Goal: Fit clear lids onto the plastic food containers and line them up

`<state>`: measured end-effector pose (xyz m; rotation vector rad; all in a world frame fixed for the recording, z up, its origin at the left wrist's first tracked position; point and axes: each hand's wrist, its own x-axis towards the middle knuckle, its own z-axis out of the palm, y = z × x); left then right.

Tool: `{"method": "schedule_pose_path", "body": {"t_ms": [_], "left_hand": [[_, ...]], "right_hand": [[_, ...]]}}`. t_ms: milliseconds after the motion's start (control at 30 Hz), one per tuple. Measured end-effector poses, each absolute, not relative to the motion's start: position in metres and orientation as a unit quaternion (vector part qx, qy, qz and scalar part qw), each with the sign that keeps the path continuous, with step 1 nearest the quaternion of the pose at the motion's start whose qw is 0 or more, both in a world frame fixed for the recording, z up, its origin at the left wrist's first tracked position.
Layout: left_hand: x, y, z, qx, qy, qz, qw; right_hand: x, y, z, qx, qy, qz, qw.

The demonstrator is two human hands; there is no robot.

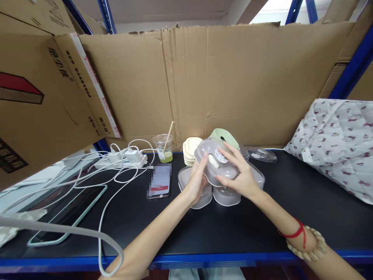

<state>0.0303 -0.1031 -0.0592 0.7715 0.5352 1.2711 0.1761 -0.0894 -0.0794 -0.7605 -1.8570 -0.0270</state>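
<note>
Translucent plastic, thin and light: the lid is held tilted above the stacked clear containers near the back edge of the counter. Left hand cups its lower rim, right hand presses flat on top, both closed on it. It looks stiff, smooth, likely slippery; the rim offers the safest grip.

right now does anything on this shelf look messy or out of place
White charger cables sprawl in loose loops across the black shelf, one trailing over its front edge. A lone clear lid lies apart from the containers under both hands. Nothing looks spilled or broken.
</note>
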Motion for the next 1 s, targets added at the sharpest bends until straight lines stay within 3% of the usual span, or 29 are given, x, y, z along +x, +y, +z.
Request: {"method": "schedule_pose_path", "body": {"t_ms": [100, 367, 567, 1000], "left_hand": [[0.028, -0.103, -0.057, 0.344, 0.260, 0.596, 0.678], [0.021, -0.102, -0.046, 0.370, 0.284, 0.614, 0.637], [0.015, -0.095, -0.046, 0.379, 0.320, 0.629, 0.599], [0.013, -0.091, -0.049, 0.387, 0.343, 0.563, 0.645]], "right_hand": [[0.174, -0.090, -0.081, -0.314, -0.787, 0.042, 0.530], [0.161, -0.088, -0.083, -0.354, -0.651, 0.335, 0.582], [0.173, -0.084, -0.071, -0.345, -0.579, 0.337, 0.658], [0.180, -0.081, -0.065, -0.363, -0.558, 0.442, 0.601]]}}
